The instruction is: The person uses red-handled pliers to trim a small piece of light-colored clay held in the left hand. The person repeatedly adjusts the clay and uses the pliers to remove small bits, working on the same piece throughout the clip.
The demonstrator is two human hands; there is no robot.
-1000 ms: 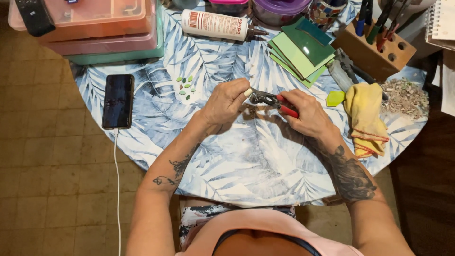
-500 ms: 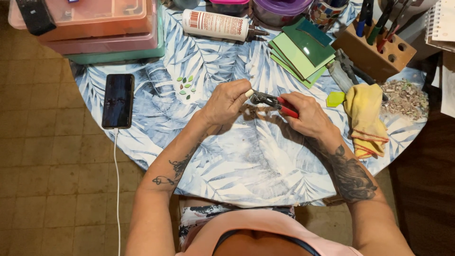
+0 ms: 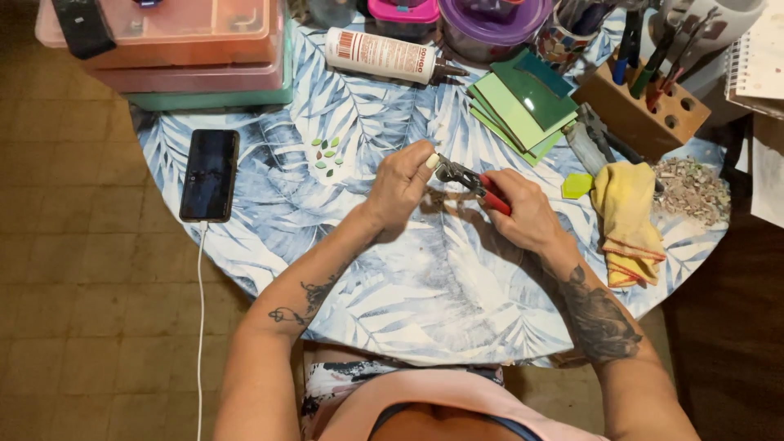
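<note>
Round and covered in a blue-and-white leaf-print cloth, the table (image 3: 425, 310) stands on a brown tiled floor (image 3: 90, 327), and above its middle the right hand (image 3: 523, 214) is closed around the red grips of a pair of nippers (image 3: 469, 181) while the left hand (image 3: 402, 186) pinches a small pale piece (image 3: 432, 161) between thumb and fingertips right at the tool's head. Against half a second ago the pose is all but unchanged, the hands having held steady over the same spot. Further out lie green tiles (image 3: 518, 104), a yellow cloth (image 3: 627, 219), a glue bottle (image 3: 382, 55), a charging phone (image 3: 210, 175) and a wooden tool block (image 3: 645, 110).
</note>
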